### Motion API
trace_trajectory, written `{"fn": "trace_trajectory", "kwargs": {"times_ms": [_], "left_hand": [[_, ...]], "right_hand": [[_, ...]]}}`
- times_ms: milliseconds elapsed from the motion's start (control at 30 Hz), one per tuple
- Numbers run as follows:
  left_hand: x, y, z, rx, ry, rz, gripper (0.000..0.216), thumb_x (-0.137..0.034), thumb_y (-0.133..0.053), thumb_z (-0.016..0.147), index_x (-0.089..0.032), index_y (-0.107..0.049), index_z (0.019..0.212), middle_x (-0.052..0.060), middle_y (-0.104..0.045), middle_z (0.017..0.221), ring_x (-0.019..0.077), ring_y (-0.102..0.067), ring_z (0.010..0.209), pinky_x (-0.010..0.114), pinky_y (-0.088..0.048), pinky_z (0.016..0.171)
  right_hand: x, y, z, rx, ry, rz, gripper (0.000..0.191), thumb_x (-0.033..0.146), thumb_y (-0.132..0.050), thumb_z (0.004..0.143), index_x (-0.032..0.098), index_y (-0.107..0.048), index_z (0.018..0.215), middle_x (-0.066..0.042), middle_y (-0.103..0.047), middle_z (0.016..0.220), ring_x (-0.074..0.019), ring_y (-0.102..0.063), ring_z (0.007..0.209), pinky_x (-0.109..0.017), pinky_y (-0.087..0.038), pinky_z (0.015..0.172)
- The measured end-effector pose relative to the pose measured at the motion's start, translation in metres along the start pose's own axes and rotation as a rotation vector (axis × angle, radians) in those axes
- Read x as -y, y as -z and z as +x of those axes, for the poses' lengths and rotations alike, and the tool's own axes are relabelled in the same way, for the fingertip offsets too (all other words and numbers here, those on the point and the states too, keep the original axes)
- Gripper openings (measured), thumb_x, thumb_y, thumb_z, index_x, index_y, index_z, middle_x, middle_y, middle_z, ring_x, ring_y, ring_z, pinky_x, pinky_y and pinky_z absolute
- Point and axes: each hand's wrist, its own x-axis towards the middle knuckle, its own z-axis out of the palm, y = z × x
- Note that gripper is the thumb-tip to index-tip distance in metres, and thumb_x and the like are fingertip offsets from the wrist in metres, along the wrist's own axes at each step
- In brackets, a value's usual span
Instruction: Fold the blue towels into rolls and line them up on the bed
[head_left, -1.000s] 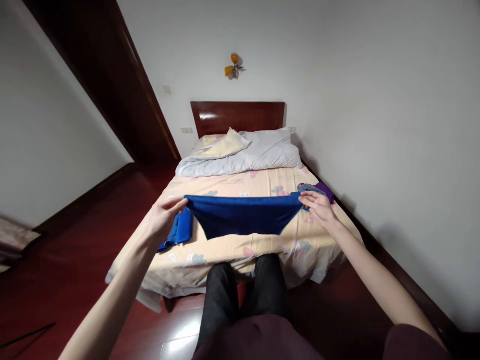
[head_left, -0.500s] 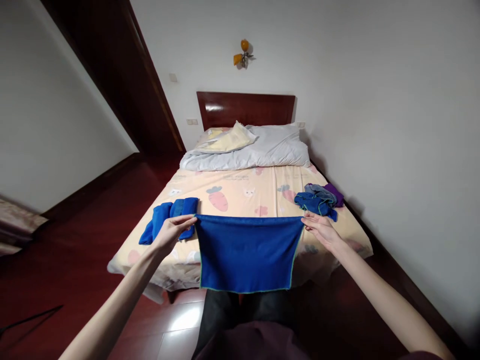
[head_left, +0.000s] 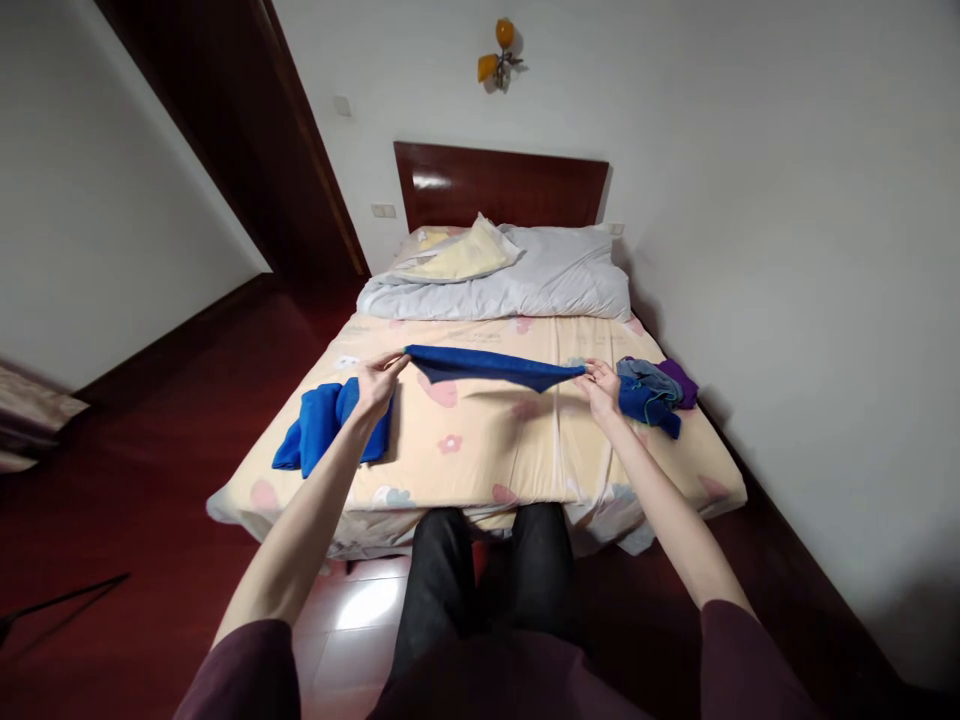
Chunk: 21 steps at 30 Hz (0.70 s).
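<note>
A dark blue cloth point(head_left: 491, 366) is stretched level between my hands, above the middle of the bed point(head_left: 480, 450). My left hand point(head_left: 377, 385) pinches its left corner and my right hand point(head_left: 602, 385) pinches its right corner. The cloth casts a shadow on the patterned sheet just below it. Folded blue cloths point(head_left: 326, 425) lie on the sheet beside my left hand. A crumpled heap of blue, grey and purple cloths point(head_left: 654, 390) lies just right of my right hand.
A white duvet point(head_left: 525, 285) and a yellow pillow point(head_left: 450, 260) lie at the dark wooden headboard point(head_left: 501, 185). The bed's right side runs along a white wall. Dark red floor point(head_left: 150, 420) lies on the left, with a dark doorway point(head_left: 255, 140) beyond. My black-trousered legs point(head_left: 480, 585) stand at the bed's foot.
Half a second ago the cloth hung down flat from both hands at the bed's foot. Both hands have swung it forward and up, so it now lies level over the sheet.
</note>
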Motion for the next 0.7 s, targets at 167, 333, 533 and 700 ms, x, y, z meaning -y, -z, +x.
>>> {"fn": "trace_trajectory", "kwargs": {"times_ms": [167, 333, 533, 700], "left_hand": [[0.068, 0.025, -0.062, 0.075, 0.098, 0.178, 0.037, -0.048, -0.086, 0.068, -0.017, -0.077, 0.086, 0.01, -0.077, 0.097, 0.0285, -0.067, 0.106, 0.04, -0.052, 0.095], [0.144, 0.043, -0.136, 0.353, 0.361, 0.539, 0.018, -0.036, -0.083, 0.062, -0.023, -0.075, 0.071, 0.011, -0.079, 0.09, 0.0332, -0.069, 0.104, 0.04, -0.051, 0.094], [0.195, 0.043, -0.172, 0.353, 0.436, 0.636, 0.027, -0.038, -0.085, 0.063, -0.025, -0.072, 0.083, 0.012, -0.079, 0.093, 0.034, -0.071, 0.102, 0.04, -0.051, 0.096], [0.21, 0.029, -0.165, 0.237, 0.448, 0.606, 0.036, -0.032, -0.076, 0.075, -0.02, -0.066, 0.107, 0.013, -0.079, 0.101, 0.0275, -0.074, 0.096, 0.037, -0.054, 0.092]], "right_hand": [[-0.072, 0.018, -0.043, 0.057, -0.076, -0.213, 0.049, 0.04, -0.08, 0.055, 0.023, -0.065, 0.098, -0.002, -0.071, 0.084, -0.0197, -0.063, 0.075, -0.03, -0.049, 0.068], [-0.149, 0.038, -0.117, 0.162, -0.363, -0.326, 0.039, 0.031, -0.081, 0.05, 0.024, -0.064, 0.084, 0.002, -0.064, 0.068, -0.018, -0.057, 0.064, -0.031, -0.047, 0.063], [-0.192, 0.054, -0.146, 0.176, -0.489, -0.373, 0.045, 0.033, -0.087, 0.049, 0.024, -0.063, 0.086, 0.008, -0.052, 0.058, -0.0154, -0.053, 0.056, -0.027, -0.043, 0.054], [-0.202, 0.062, -0.135, 0.066, -0.507, -0.381, 0.05, 0.039, -0.089, 0.052, 0.022, -0.065, 0.092, -0.004, -0.074, 0.08, -0.0204, -0.066, 0.069, -0.027, -0.047, 0.053]]}}
